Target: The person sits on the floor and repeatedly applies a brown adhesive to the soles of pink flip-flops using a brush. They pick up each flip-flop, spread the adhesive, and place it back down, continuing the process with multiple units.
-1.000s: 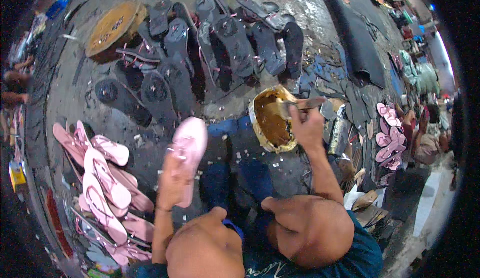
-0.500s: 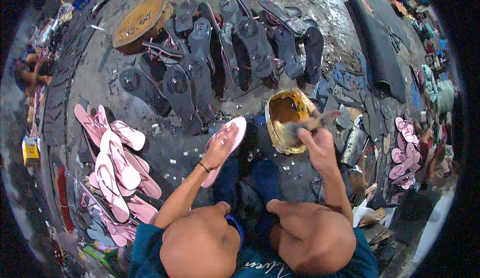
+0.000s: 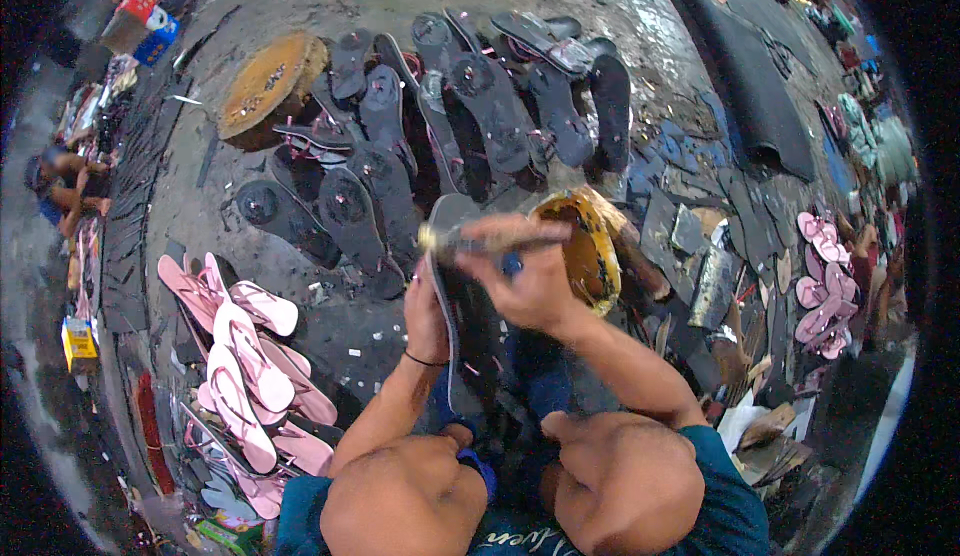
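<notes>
My left hand point(image 3: 426, 314) grips a flip-flop point(image 3: 452, 208) by its edge, its dark underside turned up. Its toe end points away from me. In my right hand point(image 3: 535, 281) is a brush point(image 3: 515, 237), closed in the fingers and blurred by motion. The brush lies across the upper part of the sole, with its pale tip near the left edge; whether it touches cannot be made out. Just right of that hand stands a yellowish glue-crusted container point(image 3: 608, 291), partly covered by the hand.
Dark flip-flops point(image 3: 487, 106) lie soles up ahead, beside a round wooden block point(image 3: 270, 86). Pink flip-flops are piled at the left point(image 3: 238, 376) and right point(image 3: 826, 301). A black rubber sheet point(image 3: 745, 86) lies far right, with scraps around. Another person point(image 3: 70, 186) is at the far left.
The flip-flop has been turned from its pink face to its dark underside. My right hand has brought the brush leftward from the container to the sole.
</notes>
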A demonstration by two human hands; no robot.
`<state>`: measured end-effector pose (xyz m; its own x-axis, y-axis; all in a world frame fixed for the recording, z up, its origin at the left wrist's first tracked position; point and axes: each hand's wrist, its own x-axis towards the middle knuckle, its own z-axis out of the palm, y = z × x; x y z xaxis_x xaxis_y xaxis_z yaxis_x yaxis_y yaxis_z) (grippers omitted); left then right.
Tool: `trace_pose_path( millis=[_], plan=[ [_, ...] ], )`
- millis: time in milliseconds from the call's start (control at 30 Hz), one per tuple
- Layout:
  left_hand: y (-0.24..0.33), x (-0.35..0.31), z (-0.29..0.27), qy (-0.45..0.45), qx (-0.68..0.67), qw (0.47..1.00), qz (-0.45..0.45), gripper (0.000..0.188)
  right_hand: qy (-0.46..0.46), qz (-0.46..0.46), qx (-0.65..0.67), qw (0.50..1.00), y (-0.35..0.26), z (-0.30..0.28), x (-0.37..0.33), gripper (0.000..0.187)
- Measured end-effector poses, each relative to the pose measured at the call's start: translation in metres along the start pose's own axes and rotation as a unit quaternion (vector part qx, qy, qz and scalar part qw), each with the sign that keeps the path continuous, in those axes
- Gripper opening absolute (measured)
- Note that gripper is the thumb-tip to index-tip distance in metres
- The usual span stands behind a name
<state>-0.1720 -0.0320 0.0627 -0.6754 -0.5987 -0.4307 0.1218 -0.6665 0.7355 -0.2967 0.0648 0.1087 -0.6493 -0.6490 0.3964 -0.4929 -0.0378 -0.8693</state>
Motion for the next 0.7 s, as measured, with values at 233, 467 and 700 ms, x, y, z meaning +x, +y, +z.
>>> trace_pose_path(
  millis=[233,467,700],
  plan=[
    [0.002,-0.006,0.015,0.025,0.053,0.994,0.093,0.032,0.095,-0.016,0.007,0.995,-0.006,-0.001,-0.001,0.014],
    [0.01,0.004,-0.018,-0.075,0.053,0.995,0.036,0.059,-0.056,0.335,0.353,0.872,-0.025,0.01,-0.016,0.026],
    [0.012,-0.081,-0.041,-0.063,-0.192,0.943,-0.265,0.071,0.134,0.41,0.461,0.775,0.007,-0.03,0.007,0.022]
  ],
)
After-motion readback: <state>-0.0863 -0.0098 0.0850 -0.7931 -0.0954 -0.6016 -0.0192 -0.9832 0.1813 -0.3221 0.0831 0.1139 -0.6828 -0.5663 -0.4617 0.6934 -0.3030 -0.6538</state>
